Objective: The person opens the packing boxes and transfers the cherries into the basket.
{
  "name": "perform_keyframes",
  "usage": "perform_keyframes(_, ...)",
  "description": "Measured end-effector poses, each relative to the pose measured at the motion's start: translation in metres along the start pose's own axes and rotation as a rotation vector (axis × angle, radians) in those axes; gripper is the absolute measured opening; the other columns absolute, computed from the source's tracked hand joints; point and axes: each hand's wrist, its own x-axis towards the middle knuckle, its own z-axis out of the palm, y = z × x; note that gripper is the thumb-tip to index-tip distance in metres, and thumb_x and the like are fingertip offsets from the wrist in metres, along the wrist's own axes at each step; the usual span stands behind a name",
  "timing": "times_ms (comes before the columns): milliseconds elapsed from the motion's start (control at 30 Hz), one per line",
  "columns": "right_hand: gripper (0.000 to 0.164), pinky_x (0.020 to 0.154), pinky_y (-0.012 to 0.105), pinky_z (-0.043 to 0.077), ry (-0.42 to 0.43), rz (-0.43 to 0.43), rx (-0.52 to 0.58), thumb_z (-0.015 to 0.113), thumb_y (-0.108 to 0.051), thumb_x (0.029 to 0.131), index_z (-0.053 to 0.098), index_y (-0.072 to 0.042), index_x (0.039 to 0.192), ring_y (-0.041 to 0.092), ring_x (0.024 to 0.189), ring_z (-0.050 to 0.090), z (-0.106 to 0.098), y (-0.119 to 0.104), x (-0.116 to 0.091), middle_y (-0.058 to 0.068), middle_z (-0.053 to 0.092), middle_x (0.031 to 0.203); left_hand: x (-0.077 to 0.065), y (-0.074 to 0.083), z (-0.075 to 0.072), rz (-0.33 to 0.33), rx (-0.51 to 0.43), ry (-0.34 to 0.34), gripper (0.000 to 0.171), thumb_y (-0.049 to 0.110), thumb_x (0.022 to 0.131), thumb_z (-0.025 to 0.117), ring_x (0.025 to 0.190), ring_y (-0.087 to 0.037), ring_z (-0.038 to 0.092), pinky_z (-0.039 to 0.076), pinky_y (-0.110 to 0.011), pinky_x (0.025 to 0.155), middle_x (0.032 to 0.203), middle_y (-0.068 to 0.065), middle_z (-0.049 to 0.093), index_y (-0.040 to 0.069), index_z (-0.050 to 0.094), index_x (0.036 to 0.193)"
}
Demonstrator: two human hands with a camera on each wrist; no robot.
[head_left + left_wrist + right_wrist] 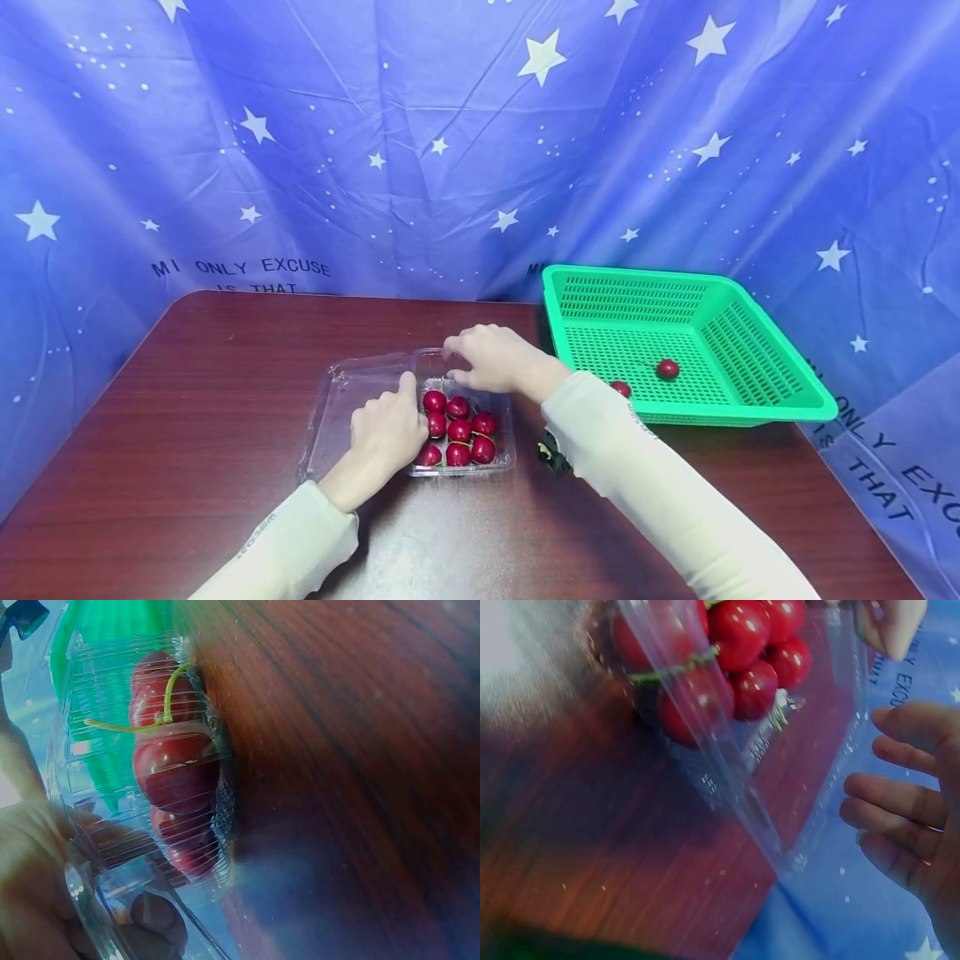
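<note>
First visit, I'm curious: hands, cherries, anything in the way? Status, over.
Left hand holding clear box. Right hand holding nothing, at its far side. Cherries inside; two more visible in green basket. Nothing visibly blocking.

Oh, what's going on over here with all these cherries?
A person is working with cherries in a clear plastic box on the table. The left hand holds the box on its lid side, and the lid lies open. The right hand is at the box's far side, holding nothing. Several cherries sit in the box; two more show in the green basket.
</note>
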Motion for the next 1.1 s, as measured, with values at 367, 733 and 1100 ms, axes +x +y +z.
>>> perform_keyframes(367,0.023,0.077,0.044,0.058,-0.025,-0.069,-0.053,0.065,-0.026,0.088,0.069,-0.014,0.107,0.022,0.088,0.068,0.023,-0.019,0.005,0.006,0.074,0.099,0.000,0.000,0.000,0.001,-0.004,0.012,0.026,0.017,0.079,0.058,0.065,-0.041,0.065,0.049,-0.052,0.051,0.072,-0.022,0.069,0.004,0.046,0.098)
perform_keyframes(733,0.013,0.076,0.045,0.058,-0.026,-0.107,-0.069,0.065,-0.019,0.088,0.067,-0.011,0.097,0.024,0.086,0.069,0.034,-0.030,0.005,0.008,0.072,0.091,0.000,0.001,0.001,0.007,-0.007,0.018,0.023,0.017,0.081,0.056,0.063,-0.041,0.065,0.048,-0.052,0.049,0.071,-0.022,0.068,0.005,0.046,0.096)
perform_keyframes(1100,0.016,0.074,0.041,0.059,-0.012,-0.100,-0.070,0.065,-0.010,0.084,0.069,-0.010,0.099,0.024,0.084,0.069,0.042,-0.035,0.006,0.008,0.073,0.092,0.000,-0.001,0.001,0.001,-0.015,0.009,0.024,0.019,0.081,0.057,0.063,-0.040,0.064,0.048,-0.052,0.050,0.071,-0.022,0.067,0.005,0.045,0.098)
